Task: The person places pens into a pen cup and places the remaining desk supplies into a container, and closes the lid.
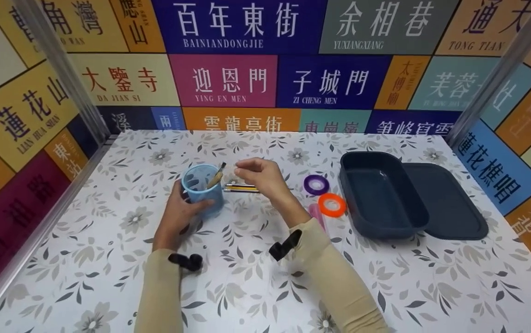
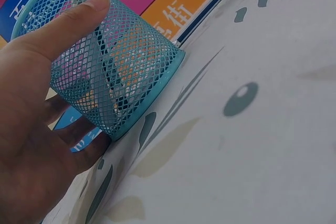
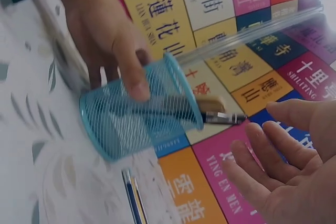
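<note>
My left hand grips a light blue mesh pen cup, thumb on the near side and fingers behind. The cup stands upright on the table. Inside it leans a dark pen with a silvery clip, its end sticking out over the rim, beside a tan piece. Close to that pen's end is my right hand, thumb and fingers apart with nothing between them. Several pencils lie on the table behind the right hand, partly covered by it.
Right of my right hand lie a purple ring, an orange ring and a pink item partly hidden by the wrist. Farther right, a dark blue box stands partly over its lid. Printed panels enclose the flowered table.
</note>
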Motion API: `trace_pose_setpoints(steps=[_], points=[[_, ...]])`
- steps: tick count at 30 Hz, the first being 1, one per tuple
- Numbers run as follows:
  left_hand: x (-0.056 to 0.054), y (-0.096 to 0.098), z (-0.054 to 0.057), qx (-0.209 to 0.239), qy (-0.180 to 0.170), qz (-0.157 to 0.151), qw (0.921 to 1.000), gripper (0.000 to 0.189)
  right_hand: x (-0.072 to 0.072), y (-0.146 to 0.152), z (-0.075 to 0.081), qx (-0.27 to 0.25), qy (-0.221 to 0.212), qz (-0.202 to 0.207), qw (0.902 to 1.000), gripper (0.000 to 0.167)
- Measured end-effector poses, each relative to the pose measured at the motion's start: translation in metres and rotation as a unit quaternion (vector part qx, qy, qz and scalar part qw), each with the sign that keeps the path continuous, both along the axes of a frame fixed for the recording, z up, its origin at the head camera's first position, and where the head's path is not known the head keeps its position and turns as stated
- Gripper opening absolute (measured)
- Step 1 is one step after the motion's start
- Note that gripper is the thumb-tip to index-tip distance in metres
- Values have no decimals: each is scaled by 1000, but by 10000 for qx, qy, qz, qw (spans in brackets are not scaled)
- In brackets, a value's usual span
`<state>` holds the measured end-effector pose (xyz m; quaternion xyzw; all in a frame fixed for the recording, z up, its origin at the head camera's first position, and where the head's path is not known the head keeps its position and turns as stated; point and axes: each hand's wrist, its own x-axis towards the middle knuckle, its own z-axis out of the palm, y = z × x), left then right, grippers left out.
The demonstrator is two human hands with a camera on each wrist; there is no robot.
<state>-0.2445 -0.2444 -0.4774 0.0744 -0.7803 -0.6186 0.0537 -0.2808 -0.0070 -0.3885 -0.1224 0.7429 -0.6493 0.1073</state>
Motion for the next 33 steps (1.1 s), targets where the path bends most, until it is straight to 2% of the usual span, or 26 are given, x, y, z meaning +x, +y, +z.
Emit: trace_pose_setpoints(steps=[6, 10, 13, 20, 27, 33], points=[[1, -2, 2, -17, -128, -48, 9999, 107, -18, 15, 2, 365, -174, 148, 9991, 30], [2, -3, 2, -62, -158, -2, 9999, 105, -30, 22, 2, 816, -43, 195, 9965, 30], [1, -3, 3, -134, -166, 37, 9998, 103, -39, 29, -3, 1030, 28, 322, 9942, 29], [1, -2, 2, -22, -239, -63, 9997, 107, -61, 50, -19, 1091, -140, 568, 9923, 35], [1, -1, 4, 12, -279, -48, 9996, 105, -74, 62, -37, 1717, -36, 495, 9839, 42], [2, -2, 3, 126, -301, -48, 9995, 107, -79, 69, -38, 2259, -183, 496, 9727, 44]])
